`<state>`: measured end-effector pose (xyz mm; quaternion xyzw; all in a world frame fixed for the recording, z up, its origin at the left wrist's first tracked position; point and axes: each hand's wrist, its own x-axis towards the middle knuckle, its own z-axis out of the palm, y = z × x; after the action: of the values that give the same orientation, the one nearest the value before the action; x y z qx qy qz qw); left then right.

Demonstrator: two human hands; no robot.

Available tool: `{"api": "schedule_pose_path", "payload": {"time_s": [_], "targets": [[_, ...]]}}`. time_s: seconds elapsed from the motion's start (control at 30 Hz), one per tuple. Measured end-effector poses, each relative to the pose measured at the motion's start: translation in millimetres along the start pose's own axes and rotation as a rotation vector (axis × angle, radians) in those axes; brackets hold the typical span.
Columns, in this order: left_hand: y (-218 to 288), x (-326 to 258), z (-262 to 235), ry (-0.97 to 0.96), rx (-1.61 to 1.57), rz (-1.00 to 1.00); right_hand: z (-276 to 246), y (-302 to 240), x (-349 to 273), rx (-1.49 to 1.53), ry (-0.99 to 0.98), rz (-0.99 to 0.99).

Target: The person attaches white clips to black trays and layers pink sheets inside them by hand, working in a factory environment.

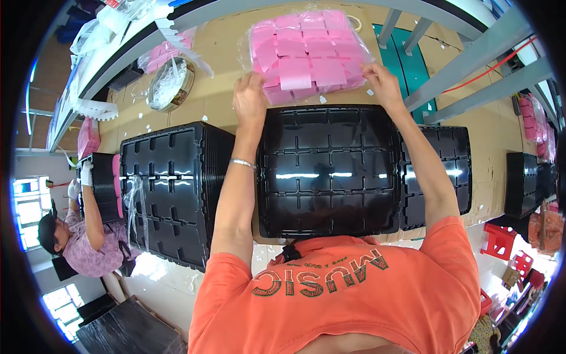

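Observation:
On the far side of the table lies a bundle of pink rectangular pieces in rows, wrapped in a clear plastic bag. At the bundle's near left corner, my left hand has its fingers bent together on the bag's edge. My right hand pinches the bag at the near right corner, with the film drawn toward it. Between my forearms stands a stack of black plastic trays, its top tray ribbed with a cross pattern and showing nothing in it.
More black tray stacks stand at left and right. A round tub of white scraps sits on the cardboard-covered table. Grey metal frame bars cross at the right. Far left, a gloved co-worker handles trays.

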<state>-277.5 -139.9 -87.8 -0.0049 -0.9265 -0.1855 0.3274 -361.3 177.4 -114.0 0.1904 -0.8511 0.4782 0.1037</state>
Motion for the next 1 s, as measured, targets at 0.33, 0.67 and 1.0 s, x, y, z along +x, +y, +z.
{"api": "schedule_pose_path", "payload": {"time_s": [0.33, 0.67, 1.0], "targets": [[68.4, -98.7, -84.3, 0.015, 0.016, 0.266, -50.0, -70.2, -129.6, -0.18, 0.132, -0.318], [90.5, -188.4, -132.0, -0.101, 0.008, 0.298, -64.2, -107.4, -240.4, -0.339, 0.033, -0.292], [90.8, -239.6, -151.8, -0.164, 0.097, 0.27, -67.4, -114.3, -278.1, -0.445, -0.069, -0.27]]}}
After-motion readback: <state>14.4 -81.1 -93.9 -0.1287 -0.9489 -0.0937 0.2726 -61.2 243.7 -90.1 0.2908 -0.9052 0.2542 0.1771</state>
